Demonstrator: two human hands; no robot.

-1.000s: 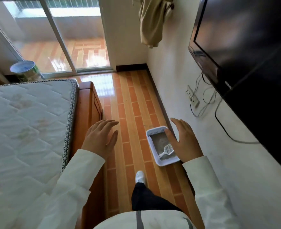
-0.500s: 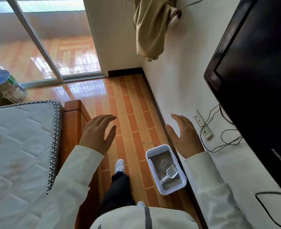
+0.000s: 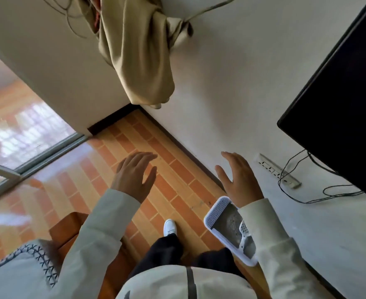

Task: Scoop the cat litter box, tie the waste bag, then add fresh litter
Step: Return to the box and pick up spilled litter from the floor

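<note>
A white litter box point(image 3: 212, 216) with grey litter lies on the tiled floor against the wall, just below my right forearm, which covers its right side. A white slotted scoop point(image 3: 244, 234) rests inside it on the litter. My left hand point(image 3: 134, 175) hovers in the air over the floor, fingers relaxed and empty. My right hand point(image 3: 238, 178) is raised beyond the far end of the box, fingers straight, holding nothing.
A wooden bed frame point(image 3: 70, 231) with a mattress point(image 3: 16, 270) stands at the lower left. A dark TV point(image 3: 339, 100) hangs on the right wall above a power strip point(image 3: 277, 171) with trailing cables. A beige curtain point(image 3: 134, 50) hangs in the corner beside the glass door point(image 3: 22, 134).
I have walked forward and turned right; the litter box now lies close below my right arm. Both hands stay raised and empty.
</note>
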